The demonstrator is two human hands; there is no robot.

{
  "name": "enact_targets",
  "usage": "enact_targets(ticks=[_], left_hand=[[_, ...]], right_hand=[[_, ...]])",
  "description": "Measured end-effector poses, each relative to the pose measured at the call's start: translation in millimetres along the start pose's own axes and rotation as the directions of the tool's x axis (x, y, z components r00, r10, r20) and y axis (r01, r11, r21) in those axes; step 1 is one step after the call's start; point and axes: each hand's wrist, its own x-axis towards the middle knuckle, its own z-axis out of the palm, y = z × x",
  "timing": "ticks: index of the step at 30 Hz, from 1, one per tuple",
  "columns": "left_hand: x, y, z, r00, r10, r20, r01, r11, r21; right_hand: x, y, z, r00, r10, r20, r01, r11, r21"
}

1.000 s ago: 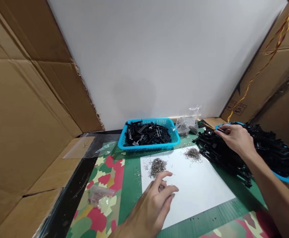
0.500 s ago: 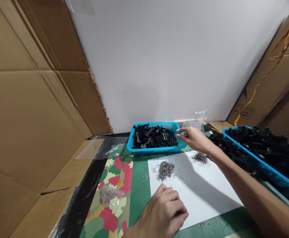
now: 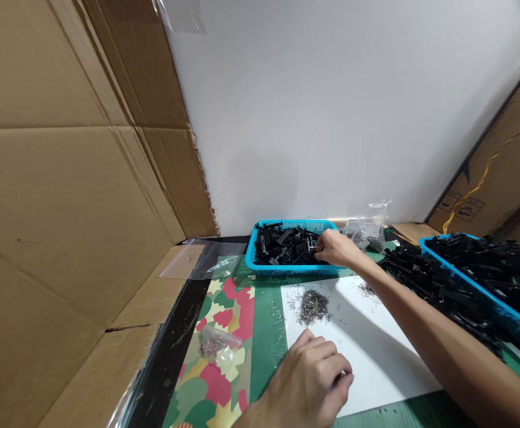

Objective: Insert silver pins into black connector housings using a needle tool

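Observation:
My right hand [image 3: 335, 247] is over the right end of a blue plastic basket [image 3: 295, 270] full of small black plastic parts [image 3: 282, 242]. Its fingertips are pinched together, and a thin pale sliver shows at them; what it is I cannot make out. My left hand [image 3: 309, 374] rests curled at the near left of a white sheet [image 3: 367, 351], its fingers closed. Anything inside that grip is hidden. Just beyond my left hand lies a pile of tiny metal pieces [image 3: 313, 307]. A second metal pile [image 3: 367, 289] is partly hidden behind my right forearm.
On the right, a larger blue basket [image 3: 487, 297] brims with black parts, and more black parts [image 3: 425, 279] lie beside it. Clear plastic bags [image 3: 369, 232] stand behind; a small bag [image 3: 219, 345] lies left on patterned paper. Cardboard walls [image 3: 63, 208] flank the table.
My right hand has moved left and inward from the basket's right rim to above the black parts. My left hand stays curled on the sheet. The whole view has shifted slightly.

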Motion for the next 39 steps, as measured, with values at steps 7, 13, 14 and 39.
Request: enact_targets(ticks=[7, 13, 14, 39], left_hand=[[10, 12, -24.3, 0.874, -0.481, -0.072, 0.381, 0.769, -0.514], [16, 3, -25.5, 0.807, -0.586, -0.074, 0.322, 0.542, -0.776], [16, 3, -24.4, 0.816, -0.576, -0.052, 0.335, 0.544, -0.769], [18, 3, -22.4, 0.828, -0.561, 0.026, 0.474, 0.673, -0.568]], right_hand=[[-51, 3, -19, 0.94, -0.184, -0.287, 0.229, 0.965, 0.132], [-111, 17, 17, 0.789, -0.537, -0.299, 0.604, 0.768, 0.214], [-118, 19, 26, 0.77, -0.564, -0.298, 0.633, 0.735, 0.243], [-128, 78, 35, 0.976, -0.189, -0.105, 0.214, 0.775, 0.594]])
